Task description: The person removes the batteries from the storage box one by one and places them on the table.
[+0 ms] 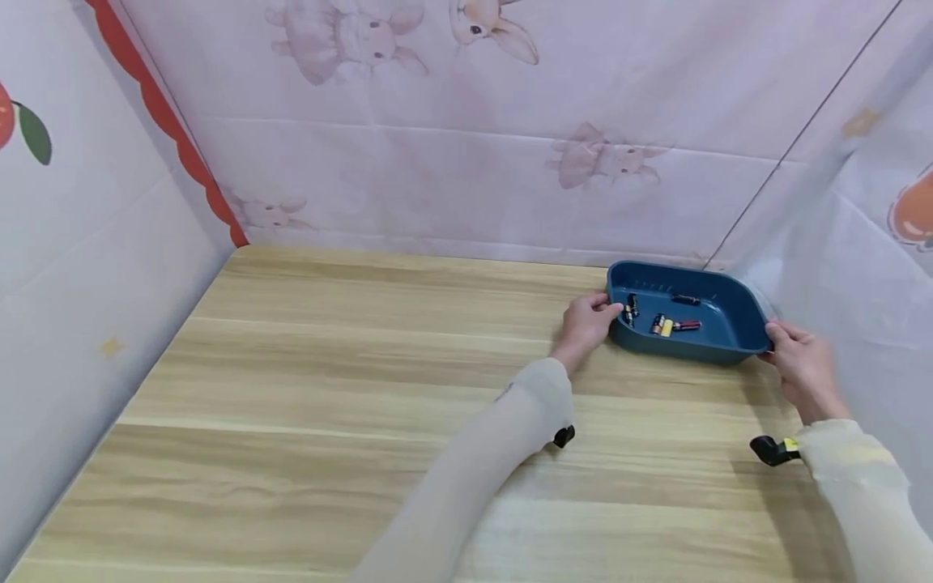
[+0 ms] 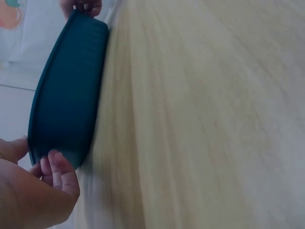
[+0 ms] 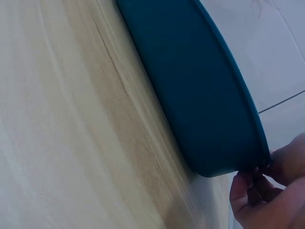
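A dark blue plastic basin (image 1: pixel 717 354) is at the far right corner of the wooden table, with several small batteries (image 1: pixel 666 327) lying on its floor. The left hand (image 1: pixel 585 328) grips the basin's left end, thumb over the rim and fingers below it on the outer wall. At the opposite end, the right hand (image 1: pixel 804 364) pinches the rim between thumb and fingers. Both wrist views show the basin's outer side wall (image 2: pixel 66 86) close to the table top; whether its base touches the wood all along cannot be told.
The wood-grain table (image 1: pixel 291 421) stretches to the left and front. Behind it hangs a pale wall covering (image 1: pixel 437 186) with rabbit prints, and another covering (image 1: pixel 889 308) stands close on the right. A black wrist-mounted piece (image 1: pixel 774 450) sticks out by the right sleeve.
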The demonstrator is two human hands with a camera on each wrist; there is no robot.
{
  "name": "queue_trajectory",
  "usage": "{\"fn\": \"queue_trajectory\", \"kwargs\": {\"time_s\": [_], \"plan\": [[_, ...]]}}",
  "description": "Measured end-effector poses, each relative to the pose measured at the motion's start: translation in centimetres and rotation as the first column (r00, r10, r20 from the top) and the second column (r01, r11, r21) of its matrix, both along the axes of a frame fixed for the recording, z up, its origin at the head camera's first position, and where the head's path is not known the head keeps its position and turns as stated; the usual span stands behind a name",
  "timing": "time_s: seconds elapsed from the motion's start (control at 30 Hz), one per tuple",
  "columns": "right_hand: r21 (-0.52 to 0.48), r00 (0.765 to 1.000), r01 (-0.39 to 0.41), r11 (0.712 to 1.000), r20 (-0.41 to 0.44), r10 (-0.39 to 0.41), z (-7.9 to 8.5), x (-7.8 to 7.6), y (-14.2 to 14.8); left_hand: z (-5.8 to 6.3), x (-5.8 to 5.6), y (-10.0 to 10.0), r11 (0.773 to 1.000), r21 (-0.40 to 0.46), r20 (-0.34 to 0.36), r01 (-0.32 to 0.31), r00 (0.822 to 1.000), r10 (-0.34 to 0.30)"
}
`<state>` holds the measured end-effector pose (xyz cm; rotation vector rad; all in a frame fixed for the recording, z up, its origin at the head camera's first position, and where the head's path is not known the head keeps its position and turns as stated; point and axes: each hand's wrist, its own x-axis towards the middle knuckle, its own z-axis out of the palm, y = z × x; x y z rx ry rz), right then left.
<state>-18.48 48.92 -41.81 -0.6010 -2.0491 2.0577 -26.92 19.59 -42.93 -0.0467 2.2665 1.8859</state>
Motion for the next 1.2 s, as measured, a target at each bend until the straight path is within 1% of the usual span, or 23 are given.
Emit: {"fn": "queue_trajectory", "kwargs": {"time_s": [0.13,0.27,0.4,0.53,0.63,0.7,0.8,0.93,1.0,1.1,1.2], "plan": [[0.020,1.000,-0.011,1.000,0.005,0.011,-0.2,-0.1,0.0,-0.1,-0.1,0.0,1.000,-0.016,-0.012,0.016,1.000,-0.017],[0.040,1.000,-0.025,0.999,-0.007,0.025,-0.3,-0.2,-0.1,0.2,-0.1,-0.2,0.999,-0.015,-0.039,0.044,0.998,-0.045],[0.090,0.998,-0.062,0.994,0.002,0.062,-0.3,-0.1,-0.5,0.4,-0.2,-0.9,0.997,-0.032,-0.056,0.077,0.995,-0.079],[0.161,0.993,-0.119,0.980,0.024,0.117,-0.2,0.1,-1.0,0.5,-0.3,-1.9,0.992,-0.031,-0.069,0.120,0.990,-0.122],[0.183,0.987,-0.157,0.971,0.017,0.157,-0.1,0.3,-1.4,0.6,-0.3,-2.8,0.988,-0.016,-0.080,0.153,0.985,-0.154],[0.178,0.985,-0.173,0.969,0.009,0.174,-0.1,0.4,-1.7,0.7,-0.3,-3.4,0.984,-0.015,-0.086,0.175,0.981,-0.176],[0.209,0.980,-0.198,0.958,0.021,0.198,-0.1,0.4,-2.3,0.9,-0.2,-4.4,0.980,-0.004,-0.085,0.199,0.976,-0.198],[0.256,0.975,-0.222,0.941,0.047,0.217,0.0,0.5,-3.4,1.2,-0.1,-5.5,0.975,0.040,-0.073,0.217,0.974,-0.214],[0.306,0.973,-0.232,0.923,0.067,0.222,0.0,0.7,-4.1,1.2,-0.1,-6.0,0.972,0.073,-0.066,0.225,0.973,-0.220],[0.305,0.971,-0.236,0.923,0.042,0.235,-0.1,0.9,-5.0,1.1,-0.2,-6.9,0.966,0.079,-0.070,0.245,0.968,-0.240],[0.340,0.969,-0.240,0.909,0.026,0.245,-0.3,1.1,-5.9,1.0,-0.2,-7.8,0.961,0.089,-0.070,0.260,0.964,-0.255]]}}
